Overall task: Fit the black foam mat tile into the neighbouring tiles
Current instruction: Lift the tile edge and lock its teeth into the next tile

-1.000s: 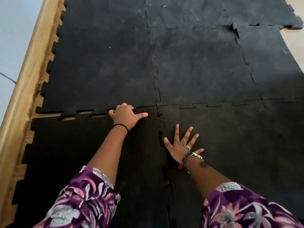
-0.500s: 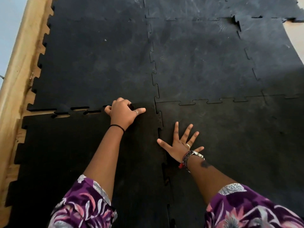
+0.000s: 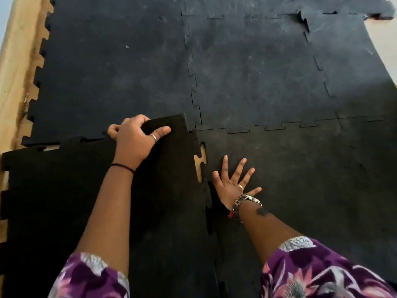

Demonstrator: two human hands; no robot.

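Currently: left hand (image 3: 134,143) clamped on far right corner of black foam tile (image 3: 64,201), thumb on top, fingers curled over the far edge. Corner lifted, lapping over the near edge of far-left neighbour tile (image 3: 111,78). Right hand (image 3: 233,183) flat, fingers spread, holding nothing, pressing on right neighbour tile (image 3: 311,179) just beside the seam. Seam between loose tile and right neighbour partly apart: tan floor (image 3: 200,160) visible through a tab-shaped gap near the raised corner; teeth unmeshed nearer the camera too. Far seam on the left side also not seated, small gap (image 3: 50,148) at the left end. Remaining tiles (image 3: 253,72) farther out interlocked, dusty and scuffed. Wooden border (image 3: 19,61) along the left edge. Far right tile corner (image 3: 305,17) slightly curled up.
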